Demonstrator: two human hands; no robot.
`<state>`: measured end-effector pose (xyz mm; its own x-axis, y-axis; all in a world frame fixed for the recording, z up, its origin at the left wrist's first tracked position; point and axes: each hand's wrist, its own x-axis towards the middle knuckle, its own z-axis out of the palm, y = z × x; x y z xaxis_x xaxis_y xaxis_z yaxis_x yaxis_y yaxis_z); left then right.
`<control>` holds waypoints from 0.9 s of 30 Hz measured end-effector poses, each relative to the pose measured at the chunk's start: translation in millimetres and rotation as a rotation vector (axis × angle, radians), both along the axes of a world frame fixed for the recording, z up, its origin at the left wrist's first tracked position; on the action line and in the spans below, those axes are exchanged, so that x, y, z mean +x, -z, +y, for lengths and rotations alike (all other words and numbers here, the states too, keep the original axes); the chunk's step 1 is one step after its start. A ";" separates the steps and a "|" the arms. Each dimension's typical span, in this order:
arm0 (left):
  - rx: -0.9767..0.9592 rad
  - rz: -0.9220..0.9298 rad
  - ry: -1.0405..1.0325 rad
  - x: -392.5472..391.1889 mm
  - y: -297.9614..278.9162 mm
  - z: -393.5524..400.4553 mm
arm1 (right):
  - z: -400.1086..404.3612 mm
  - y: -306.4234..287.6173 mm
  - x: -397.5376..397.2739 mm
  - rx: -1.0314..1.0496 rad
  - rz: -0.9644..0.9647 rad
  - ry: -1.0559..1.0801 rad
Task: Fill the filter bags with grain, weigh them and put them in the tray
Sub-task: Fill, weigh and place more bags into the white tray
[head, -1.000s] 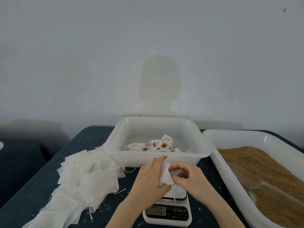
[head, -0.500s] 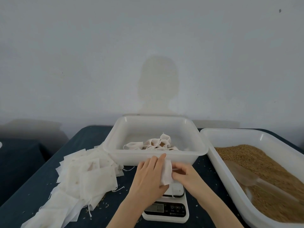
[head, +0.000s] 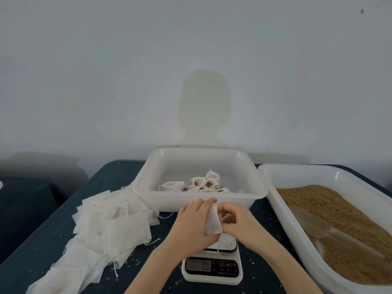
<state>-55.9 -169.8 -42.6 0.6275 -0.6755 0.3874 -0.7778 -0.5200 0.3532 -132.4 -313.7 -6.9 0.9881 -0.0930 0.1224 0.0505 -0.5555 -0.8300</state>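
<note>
My left hand [head: 192,223] and my right hand [head: 238,221] both grip one white filter bag [head: 212,220], held upright just above the white digital scale [head: 212,269]. A drawstring hangs from the bag over the scale's plate. Behind my hands stands the white tray [head: 201,197], which holds several filled bags [head: 198,184]. At the right a larger white tub [head: 301,240] is full of brown grain [head: 343,225], with a clear scoop [head: 314,224] lying in it.
A loose heap of empty filter bags [head: 106,225] spreads over the dark table [head: 101,179] at the left, with strings trailing. Stray grains dot the cloth around the scale. A pale wall rises right behind the tray.
My hands have shifted slightly and worked the bag between them. My right fingers have curled in closer to its top edge. The bag stays over the scale.
</note>
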 end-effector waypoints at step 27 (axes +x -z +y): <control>-0.056 0.256 0.026 10.1 -5.3 -4.2 | -18.6 -24.4 -6.8 -0.601 0.060 0.039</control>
<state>-45.8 -174.0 -37.3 0.6923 -0.6748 0.2555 -0.6725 -0.4751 0.5675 -139.2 -332.4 17.5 0.9921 -0.0610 0.1092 -0.0164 -0.9286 -0.3707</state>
